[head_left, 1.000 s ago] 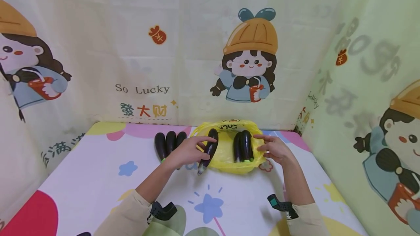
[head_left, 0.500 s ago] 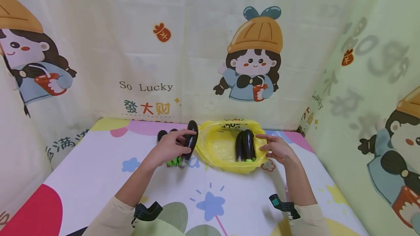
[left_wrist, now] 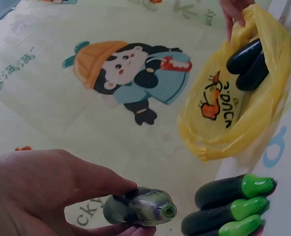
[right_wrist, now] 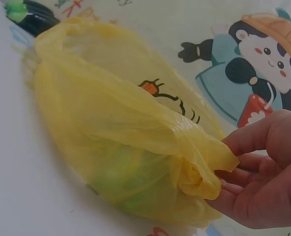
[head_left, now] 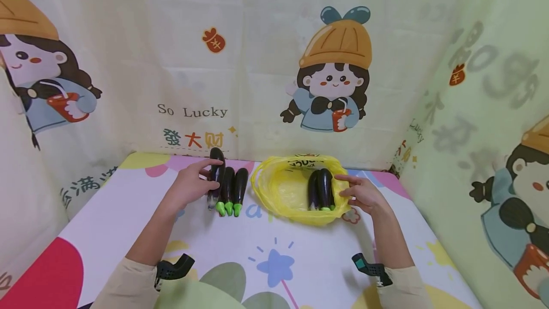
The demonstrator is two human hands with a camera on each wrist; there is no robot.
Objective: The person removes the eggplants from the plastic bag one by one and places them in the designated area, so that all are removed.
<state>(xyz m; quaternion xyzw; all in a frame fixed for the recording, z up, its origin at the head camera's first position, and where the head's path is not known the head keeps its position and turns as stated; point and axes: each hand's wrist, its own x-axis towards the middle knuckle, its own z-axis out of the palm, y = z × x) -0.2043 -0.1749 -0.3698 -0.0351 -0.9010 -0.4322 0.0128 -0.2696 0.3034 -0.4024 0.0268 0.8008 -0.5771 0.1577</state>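
Observation:
My left hand (head_left: 188, 186) holds a dark purple eggplant (head_left: 217, 169) between thumb and fingers, beside the left end of a row of eggplants (head_left: 240, 187) with bright green stem ends. In the left wrist view the held eggplant (left_wrist: 152, 205) has a pale, mottled stem end instead. My right hand (head_left: 362, 193) pinches the right edge of a yellow plastic bag (head_left: 289, 190), its mouth spread wide. Inside the bag, toward the right, lie several eggplants (head_left: 325, 189), partly hidden. In the right wrist view, thumb and fingers grip the bunched bag edge (right_wrist: 204, 172).
The table (head_left: 231, 252) has a cloth printed with colourful shapes. A patterned curtain (head_left: 257, 70) stands right behind it, with further curtains on both sides. The bag lies near the table's back edge, just right of the eggplant row.
My left hand has carried the held eggplant leftward from over the bag's left side, across the row, to its left end. The right hand still holds the bag edge.

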